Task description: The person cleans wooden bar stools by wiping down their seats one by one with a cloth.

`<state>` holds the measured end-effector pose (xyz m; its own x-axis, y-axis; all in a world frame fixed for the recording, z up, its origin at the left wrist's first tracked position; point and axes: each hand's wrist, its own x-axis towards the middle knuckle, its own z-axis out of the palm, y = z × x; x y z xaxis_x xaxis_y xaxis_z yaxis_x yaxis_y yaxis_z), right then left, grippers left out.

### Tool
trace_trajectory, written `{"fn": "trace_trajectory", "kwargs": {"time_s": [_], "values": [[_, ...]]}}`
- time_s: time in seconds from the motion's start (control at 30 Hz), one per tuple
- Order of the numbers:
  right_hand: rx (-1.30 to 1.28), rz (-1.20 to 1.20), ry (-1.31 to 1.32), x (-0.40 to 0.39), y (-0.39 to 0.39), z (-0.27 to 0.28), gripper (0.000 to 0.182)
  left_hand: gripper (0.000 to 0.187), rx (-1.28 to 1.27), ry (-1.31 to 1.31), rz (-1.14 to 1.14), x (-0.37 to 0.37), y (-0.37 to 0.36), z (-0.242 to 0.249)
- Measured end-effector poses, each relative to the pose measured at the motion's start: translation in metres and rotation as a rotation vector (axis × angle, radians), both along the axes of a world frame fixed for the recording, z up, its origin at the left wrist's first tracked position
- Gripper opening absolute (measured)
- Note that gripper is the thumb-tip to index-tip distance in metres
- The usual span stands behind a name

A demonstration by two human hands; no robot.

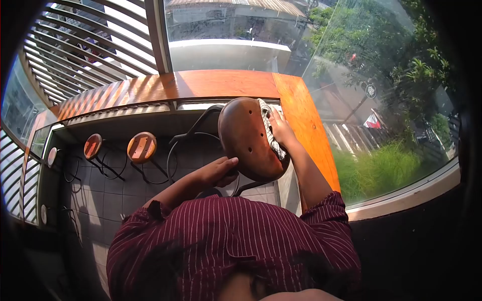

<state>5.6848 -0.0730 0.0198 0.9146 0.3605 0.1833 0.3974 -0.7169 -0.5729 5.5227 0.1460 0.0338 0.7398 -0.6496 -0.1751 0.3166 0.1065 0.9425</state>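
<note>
A stool with a round dark-brown wooden seat (241, 133) is close in front of me, several small holes showing in its top. My left hand (218, 171) is closed on the seat's near left edge, thumb against the rim and the other fingers partly hidden. On the seat's right side, my right hand (281, 129) presses a folded white-and-dark patterned cloth (268, 129) against the wood. Part of that hand's grip is hidden by the cloth. Black curved metal legs (193, 128) extend from the stool to the left.
A long orange-brown wooden counter (221, 84) runs along the windows and turns a corner at right (309, 125). Further left stand stools with wooden seats (142, 147) (93, 146) on the grey tiled floor (113, 200). Slatted screens (95, 45) and glass panes enclose the area.
</note>
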Motion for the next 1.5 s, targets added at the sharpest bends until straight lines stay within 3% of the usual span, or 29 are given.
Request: {"fn": "trace_trajectory", "kwargs": {"time_s": [0.1, 0.17, 0.2, 0.27, 0.3, 0.4, 0.57, 0.63, 0.67, 0.73, 0.8, 0.83, 0.9, 0.97, 1.5], "values": [[-0.237, -0.061, -0.039, -0.061, 0.007, 0.013, 0.050, 0.053, -0.081, 0.064, 0.049, 0.001, 0.004, 0.001], [-0.087, 0.249, -0.135, -0.086, 0.019, 0.023, 0.048, 0.055, -0.115, 0.086, 0.028, 0.008, 0.004, -0.006], [-0.089, 0.248, -0.131, -0.092, 0.027, 0.031, 0.048, 0.057, -0.143, 0.122, 0.013, 0.008, 0.003, -0.011], [0.238, 0.322, -0.099, -0.101, 0.044, 0.049, 0.044, 0.059, -0.187, 0.008, 0.016, 0.007, 0.000, -0.012], [0.241, 0.321, -0.092, -0.104, 0.050, 0.058, 0.044, 0.061, -0.230, -0.117, 0.021, 0.007, -0.001, -0.012], [0.075, 0.385, -0.275, -0.112, 0.069, 0.081, 0.033, 0.062, -0.178, -0.116, 0.151, 0.008, 0.006, -0.004], [0.144, 0.568, -0.393, -0.118, 0.078, 0.093, 0.030, 0.051, -0.109, 0.006, 0.365, -0.001, 0.019, 0.003], [0.420, 0.638, -0.234, -0.132, 0.067, 0.116, 0.029, 0.054, -0.102, -0.009, 0.354, 0.000, 0.024, 0.000], [0.473, 0.686, -0.399, -0.144, 0.059, 0.135, 0.022, 0.054, -0.073, 0.032, 0.418, -0.002, 0.023, 0.003], [0.749, 0.987, -0.441, -0.174, 0.037, 0.174, 0.013, 0.054, -0.045, 0.082, 0.484, -0.003, 0.024, 0.004], [1.017, 1.215, -0.513, -0.200, 0.029, 0.190, 0.008, 0.055, -0.066, 0.052, 0.254, -0.001, 0.029, 0.003], [1.063, 1.271, -0.473, -0.206, 0.026, 0.197, 0.007, 0.055, -0.068, 0.057, 0.251, -0.001, 0.028, 0.002], [1.124, 1.148, -0.496, -0.219, 0.034, 0.203, 0.008, 0.056, -0.019, 0.044, 0.327, 0.000, 0.025, 0.001], [1.196, 1.271, -0.436, -0.214, 0.039, 0.206, 0.028, 0.057, -0.042, 0.032, 0.308, 0.002, 0.026, 0.000], [1.316, 1.178, -0.389, -0.231, 0.045, 0.206, 0.019, 0.058, -0.043, -0.013, 0.238, 0.001, 0.025, -0.001]]}}
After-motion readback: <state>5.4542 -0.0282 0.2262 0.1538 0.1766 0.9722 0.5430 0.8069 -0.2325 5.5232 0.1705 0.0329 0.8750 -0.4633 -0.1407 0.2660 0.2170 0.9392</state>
